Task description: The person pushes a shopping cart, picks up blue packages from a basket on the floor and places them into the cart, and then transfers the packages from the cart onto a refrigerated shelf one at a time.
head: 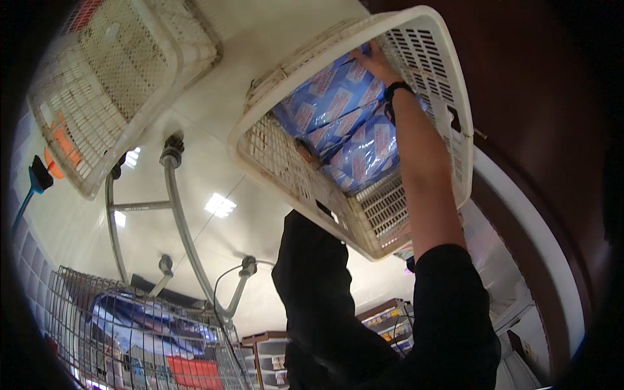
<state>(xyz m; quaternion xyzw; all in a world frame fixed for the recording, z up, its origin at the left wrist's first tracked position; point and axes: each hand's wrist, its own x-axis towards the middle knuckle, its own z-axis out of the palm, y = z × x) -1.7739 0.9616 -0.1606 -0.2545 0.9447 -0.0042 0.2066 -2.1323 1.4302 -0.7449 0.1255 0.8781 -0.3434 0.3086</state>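
Observation:
My right hand [379,66] reaches deep into a dirty white plastic basket [297,183], its wrist in a black band. The fingers touch the far end of blue plastic-wrapped packs [324,100] printed with pale slanted patches. Whether they grip a pack is unclear, as the fingertips are partly hidden. Several packs lie against one another in the basket, and a small brownish item [306,150] shows beside them. My forearm covers part of the basket's right side. My left hand is out of view.
A second white basket [105,83] stands at upper left, an orange object [61,146] seen through it. Below are a metal frame on casters [180,219], a blue brush [36,183] and a wire cart [136,326] holding bagged goods. A dark brown panel [536,97] borders the right.

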